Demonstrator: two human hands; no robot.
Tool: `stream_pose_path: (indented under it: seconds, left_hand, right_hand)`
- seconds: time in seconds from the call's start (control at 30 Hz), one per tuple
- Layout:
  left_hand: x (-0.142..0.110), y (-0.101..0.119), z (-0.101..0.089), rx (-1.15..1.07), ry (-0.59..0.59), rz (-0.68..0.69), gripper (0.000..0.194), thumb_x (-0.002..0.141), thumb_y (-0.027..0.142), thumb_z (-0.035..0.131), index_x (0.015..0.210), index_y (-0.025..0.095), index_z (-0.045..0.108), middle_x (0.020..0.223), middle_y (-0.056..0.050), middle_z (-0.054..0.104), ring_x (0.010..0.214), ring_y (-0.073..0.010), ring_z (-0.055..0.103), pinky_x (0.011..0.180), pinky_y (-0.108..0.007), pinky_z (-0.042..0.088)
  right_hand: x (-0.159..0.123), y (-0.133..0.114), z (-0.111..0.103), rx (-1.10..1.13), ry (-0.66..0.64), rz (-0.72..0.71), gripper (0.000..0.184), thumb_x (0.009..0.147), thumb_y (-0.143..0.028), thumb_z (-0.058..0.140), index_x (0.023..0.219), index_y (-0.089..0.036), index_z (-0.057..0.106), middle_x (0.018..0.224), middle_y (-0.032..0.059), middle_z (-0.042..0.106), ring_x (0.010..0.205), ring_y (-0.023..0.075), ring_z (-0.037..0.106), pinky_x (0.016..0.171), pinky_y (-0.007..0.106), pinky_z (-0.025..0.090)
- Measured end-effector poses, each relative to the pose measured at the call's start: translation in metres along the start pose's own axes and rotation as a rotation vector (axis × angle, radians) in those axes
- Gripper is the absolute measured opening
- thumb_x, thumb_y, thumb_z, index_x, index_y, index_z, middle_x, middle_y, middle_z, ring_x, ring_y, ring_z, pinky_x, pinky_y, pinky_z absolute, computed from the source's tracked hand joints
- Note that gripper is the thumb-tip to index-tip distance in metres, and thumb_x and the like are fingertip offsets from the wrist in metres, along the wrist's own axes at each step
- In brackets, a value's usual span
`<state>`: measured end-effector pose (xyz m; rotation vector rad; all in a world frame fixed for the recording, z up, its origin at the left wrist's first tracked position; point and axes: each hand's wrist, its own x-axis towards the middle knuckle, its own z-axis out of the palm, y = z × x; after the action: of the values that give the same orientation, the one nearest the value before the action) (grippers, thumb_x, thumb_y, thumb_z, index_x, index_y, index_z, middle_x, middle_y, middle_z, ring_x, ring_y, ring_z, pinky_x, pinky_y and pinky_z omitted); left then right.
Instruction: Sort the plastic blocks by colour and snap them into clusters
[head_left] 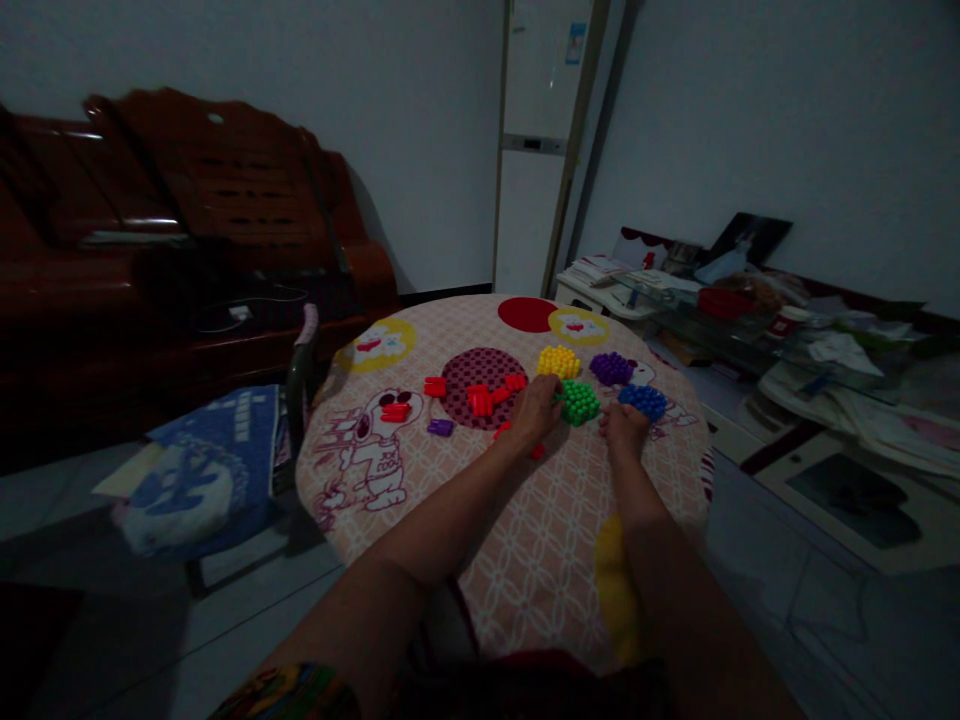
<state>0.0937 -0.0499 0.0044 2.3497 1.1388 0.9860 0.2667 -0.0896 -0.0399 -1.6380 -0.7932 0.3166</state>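
Note:
My left hand is at the left edge of a cluster of knobbly green plastic pieces, its fingers closed against that edge. My right hand is curled closed between the green cluster and a similar blue cluster; whatever its fingers hold is hidden. Behind the hands sit a yellow cluster and a purple cluster. Several loose red pieces lie left of my left hand, some partly covered by my wrist. A single purple piece lies among them.
The round table wears a patterned cloth. A chair draped with a blue cloth stands at the left, before a wooden bench. A cluttered glass-topped cabinet runs along the right. A tall white unit stands behind.

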Motion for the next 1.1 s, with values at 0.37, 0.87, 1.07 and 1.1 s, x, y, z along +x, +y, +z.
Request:
stream_pose_path:
  seconds: [0.37, 0.87, 1.07, 1.1]
  left_hand:
    - [-0.008, -0.058, -0.124, 0.459, -0.161, -0.376, 0.022, 0.086, 0.032, 0.059, 0.094, 0.017, 0.073, 0.102, -0.014, 0.074, 0.096, -0.0289, 0.068, 0.075, -0.032, 0.048]
    - [-0.032, -0.053, -0.133, 0.389, -0.268, -0.265, 0.015, 0.081, 0.032, 0.066, 0.088, 0.021, 0.074, 0.089, -0.006, 0.076, 0.088, -0.0241, 0.069, 0.073, -0.028, 0.048]
    - [0.027, 0.01, -0.085, 0.108, -0.133, -0.004, 0.024, 0.086, 0.02, 0.061, 0.107, 0.019, 0.074, 0.104, -0.008, 0.077, 0.096, -0.0214, 0.07, 0.087, -0.031, 0.051]
    - [0.037, 0.017, -0.073, 0.072, -0.132, -0.002, 0.025, 0.086, 0.019, 0.062, 0.109, 0.019, 0.073, 0.101, -0.007, 0.077, 0.09, -0.0199, 0.071, 0.086, -0.03, 0.052]
  right_hand:
    - [-0.079, -0.005, -0.035, 0.275, -0.186, 0.123, 0.036, 0.074, -0.053, 0.063, 0.067, -0.018, 0.063, 0.053, -0.0008, 0.06, 0.041, 0.0093, 0.05, 0.036, 0.019, 0.031]
    - [-0.081, -0.008, -0.033, 0.284, -0.228, 0.062, 0.039, 0.073, -0.055, 0.063, 0.066, -0.017, 0.064, 0.053, -0.0011, 0.06, 0.043, 0.0105, 0.051, 0.042, 0.021, 0.039]
    - [-0.08, 0.001, -0.033, 0.225, -0.246, 0.031, 0.038, 0.078, -0.054, 0.06, 0.069, -0.018, 0.066, 0.057, -0.0005, 0.063, 0.046, 0.011, 0.054, 0.046, 0.022, 0.041]
    - [-0.08, 0.002, -0.033, 0.224, -0.246, 0.029, 0.038, 0.079, -0.054, 0.06, 0.069, -0.018, 0.066, 0.058, -0.0003, 0.063, 0.047, 0.011, 0.054, 0.046, 0.022, 0.04]
